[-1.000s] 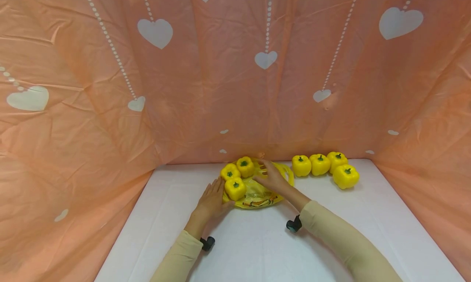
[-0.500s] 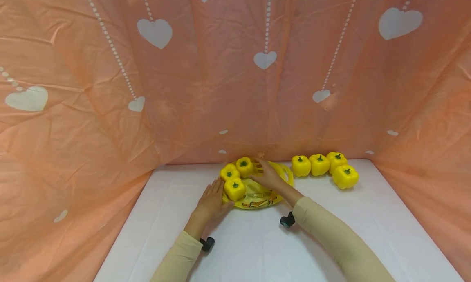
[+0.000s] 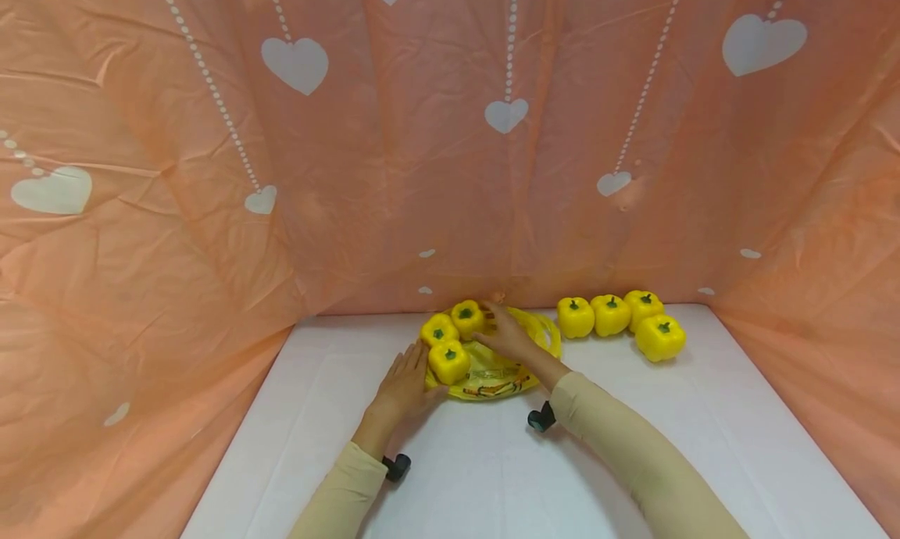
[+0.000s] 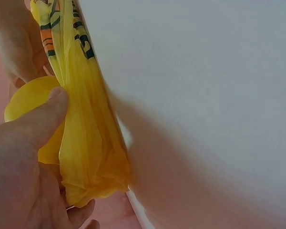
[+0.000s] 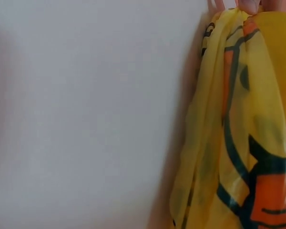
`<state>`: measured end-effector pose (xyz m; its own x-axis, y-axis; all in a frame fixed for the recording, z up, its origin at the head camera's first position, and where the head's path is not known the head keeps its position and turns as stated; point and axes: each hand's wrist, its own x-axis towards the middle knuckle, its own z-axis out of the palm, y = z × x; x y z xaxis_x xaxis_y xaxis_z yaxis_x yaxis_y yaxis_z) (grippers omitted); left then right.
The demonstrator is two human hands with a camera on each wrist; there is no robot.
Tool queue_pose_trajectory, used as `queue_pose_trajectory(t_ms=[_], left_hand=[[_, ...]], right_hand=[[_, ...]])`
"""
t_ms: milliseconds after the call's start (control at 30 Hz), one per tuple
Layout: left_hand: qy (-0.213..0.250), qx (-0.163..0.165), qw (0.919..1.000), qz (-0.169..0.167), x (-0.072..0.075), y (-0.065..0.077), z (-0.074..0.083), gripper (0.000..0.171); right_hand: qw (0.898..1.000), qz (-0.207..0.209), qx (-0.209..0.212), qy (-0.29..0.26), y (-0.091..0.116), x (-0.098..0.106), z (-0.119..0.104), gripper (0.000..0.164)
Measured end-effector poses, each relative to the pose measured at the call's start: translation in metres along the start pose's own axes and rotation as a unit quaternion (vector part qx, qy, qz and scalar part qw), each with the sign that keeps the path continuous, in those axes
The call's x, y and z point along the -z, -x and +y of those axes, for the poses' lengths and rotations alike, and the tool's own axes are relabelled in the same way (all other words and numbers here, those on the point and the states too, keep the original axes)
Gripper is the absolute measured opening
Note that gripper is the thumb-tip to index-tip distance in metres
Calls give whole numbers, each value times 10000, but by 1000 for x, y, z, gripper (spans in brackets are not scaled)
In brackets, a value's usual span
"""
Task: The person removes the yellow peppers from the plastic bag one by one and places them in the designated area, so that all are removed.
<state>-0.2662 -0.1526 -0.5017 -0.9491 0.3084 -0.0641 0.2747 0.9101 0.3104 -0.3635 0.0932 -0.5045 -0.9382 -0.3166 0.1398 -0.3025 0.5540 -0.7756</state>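
Three yellow bell peppers, with the front one (image 3: 448, 362) nearest me, sit bunched on the left part of a flattened yellow plastic bag (image 3: 485, 387). My left hand (image 3: 397, 390) lies along the bag's left edge, its straight fingers beside the front and left (image 3: 439, 330) peppers. In the left wrist view, its thumb (image 4: 50, 112) rests against the gathered bag and a pepper (image 4: 26, 100). From the right, my right hand (image 3: 509, 336) reaches over the bag, fingers extended against the back pepper (image 3: 467, 319). The right wrist view shows mostly the printed bag (image 5: 229, 129).
Several more yellow bell peppers (image 3: 612, 315) stand in a cluster to the right of the bag, one set nearer (image 3: 661, 338). They are on a white table (image 3: 492, 469) enclosed by pink cloth (image 3: 394, 172) with white hearts. Each wrist wears a small black camera (image 3: 398, 467).
My right hand has moved left over the bag, up to the back pepper. The left hand and the peppers stay in place.
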Motion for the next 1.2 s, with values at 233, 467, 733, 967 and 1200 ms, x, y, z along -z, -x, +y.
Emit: queue_pose_trajectory(t_ms=[233,467,733,967,1200], left_hand=[[-37,-9,10000,11,2,2,1,94],[-18,-10,10000,13,2,1,2,94],[-40,0,10000,38,2,0,0,94],[-59,3,10000,52,4,3,1,95],[-95,6,9999,47,4,2,1,96]], right_hand=[[9999,25,-27,-157,-1,-2,-2,72],[9998,43,-82,-197,-2,-4,-2,70],[9998,91,-21,-194,-3,-4,2,71],[9995,156,44,-268,-4,-5,3,73],[9987,286,-102,-401,-2,-5,4,64]])
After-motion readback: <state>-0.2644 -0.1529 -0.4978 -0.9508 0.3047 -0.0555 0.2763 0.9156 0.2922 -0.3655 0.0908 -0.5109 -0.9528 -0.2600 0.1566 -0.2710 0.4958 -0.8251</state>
